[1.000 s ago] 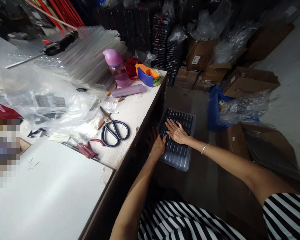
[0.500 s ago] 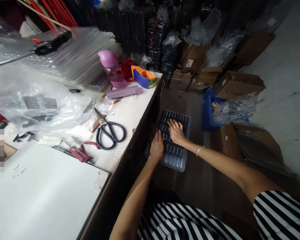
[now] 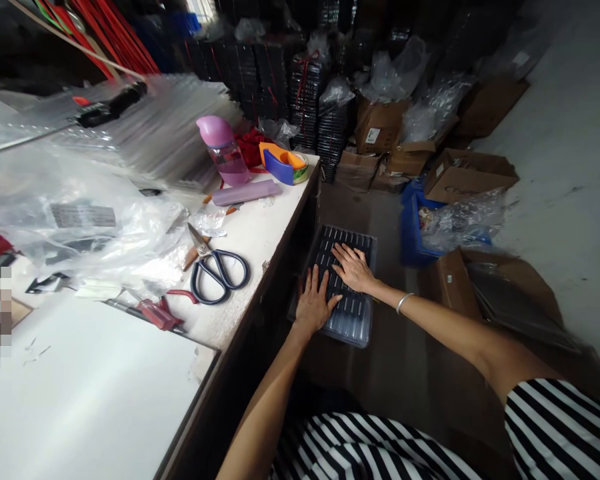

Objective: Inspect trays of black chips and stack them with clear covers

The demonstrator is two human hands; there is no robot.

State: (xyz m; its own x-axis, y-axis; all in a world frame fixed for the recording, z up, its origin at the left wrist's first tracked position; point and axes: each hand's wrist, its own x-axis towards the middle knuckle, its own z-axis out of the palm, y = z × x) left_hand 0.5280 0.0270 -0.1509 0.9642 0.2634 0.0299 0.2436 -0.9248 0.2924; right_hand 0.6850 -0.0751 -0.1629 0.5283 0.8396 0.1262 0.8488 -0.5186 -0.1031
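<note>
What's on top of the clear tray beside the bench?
The left hand and right hand are spread over the tray and its dark, pale-barred layer. Whatever lies directly beneath them is covered, so I can't tell.

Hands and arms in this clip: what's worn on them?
No gloves on the left hand or right hand. Right wrist: thin silvery bangle. Right upper arm: short black-and-white striped sleeve. Left forearm bare; left sleeve not visible.
</note>
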